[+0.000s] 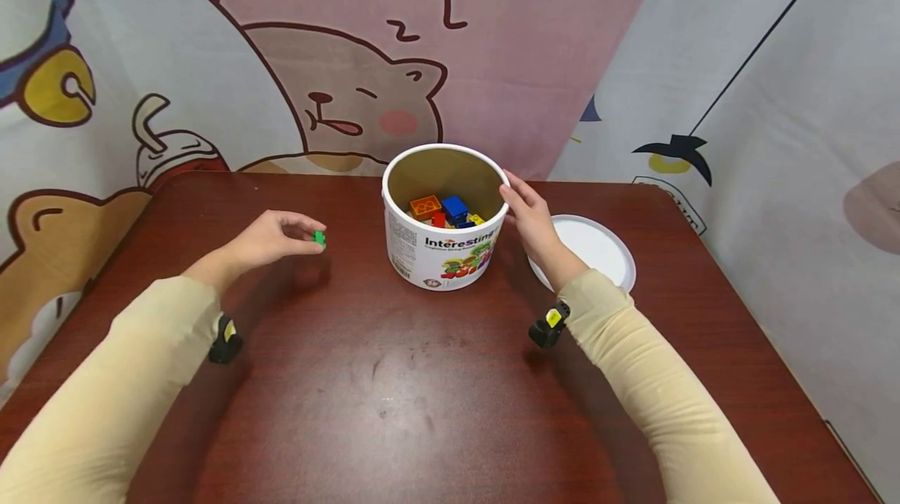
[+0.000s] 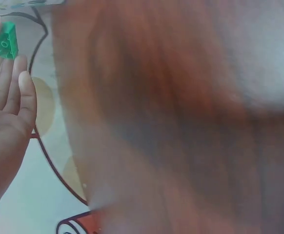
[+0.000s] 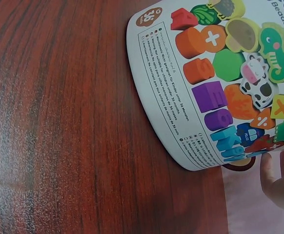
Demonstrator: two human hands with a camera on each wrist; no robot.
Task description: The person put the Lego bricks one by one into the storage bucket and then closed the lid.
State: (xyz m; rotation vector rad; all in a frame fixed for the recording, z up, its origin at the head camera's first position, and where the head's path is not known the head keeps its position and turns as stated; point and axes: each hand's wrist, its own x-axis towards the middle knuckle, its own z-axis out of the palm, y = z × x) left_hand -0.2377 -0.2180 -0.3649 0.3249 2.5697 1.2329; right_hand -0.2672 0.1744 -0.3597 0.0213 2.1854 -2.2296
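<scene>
In the head view my left hand (image 1: pixel 270 241) is raised left of the bucket and pinches a small green toy brick (image 1: pixel 319 239) between thumb and fingertips. The left wrist view shows the green brick (image 2: pixel 7 41) at the fingertips of the left hand (image 2: pixel 8 107). My right hand (image 1: pixel 532 223) holds the right side of the white bucket (image 1: pixel 422 254), its thumb at the rim. Inside lie several bricks, among them an orange brick (image 1: pixel 425 208) and a blue brick (image 1: pixel 455 209). In the right wrist view the fingers (image 3: pixel 269 170) touch the printed bucket wall (image 3: pixel 181 87).
A round white lid (image 1: pixel 598 246) lies flat on the brown table (image 1: pixel 394 379), partly behind my right forearm. Behind the table's far edge hangs a cartoon-printed cloth (image 1: pixel 520 35). A black wrist camera (image 1: pixel 225 340) sits on the left wrist, another camera (image 1: pixel 548 326) on the right.
</scene>
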